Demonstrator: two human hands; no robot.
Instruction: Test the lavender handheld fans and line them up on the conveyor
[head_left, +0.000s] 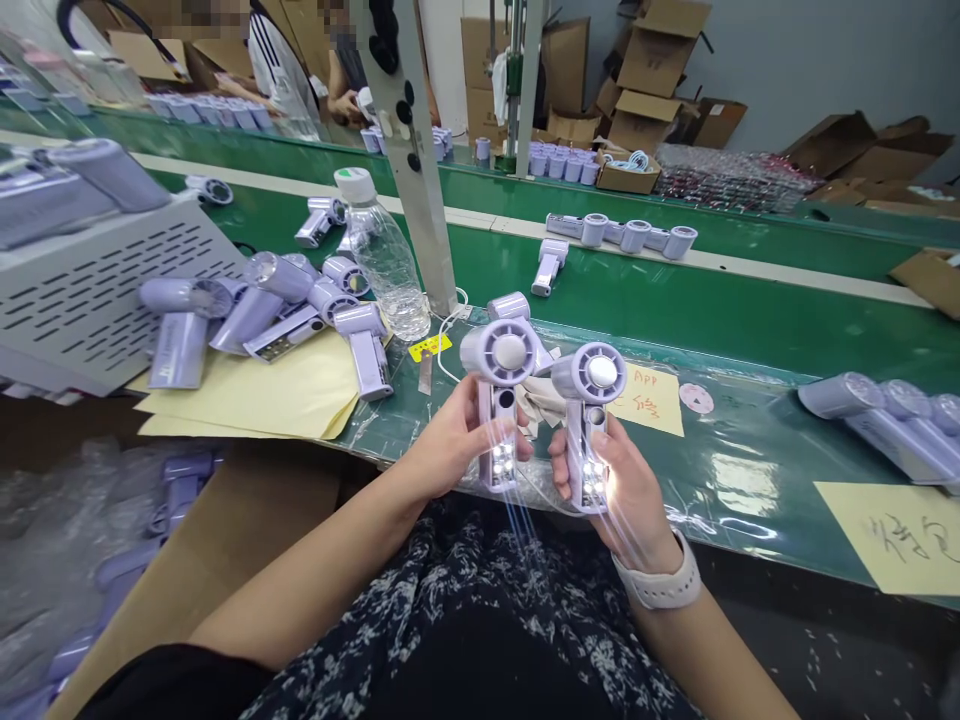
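Observation:
My left hand is wrapped round the handle of a lilac handheld fan, held upright with its round grille facing me. A second fan of the same kind stands upright in my right hand, whose wrist wears a pale watch. Bright white lights glow low on both handles. The two fans are side by side, a small gap apart. Just behind the left one, another lilac fan lies on the bench, partly hidden.
A heap of fans lies on yellow paper at left, beside a slotted grey metal box. A plastic bottle stands by a metal post. More fans lie at right. Across the green conveyor, people work near cardboard boxes.

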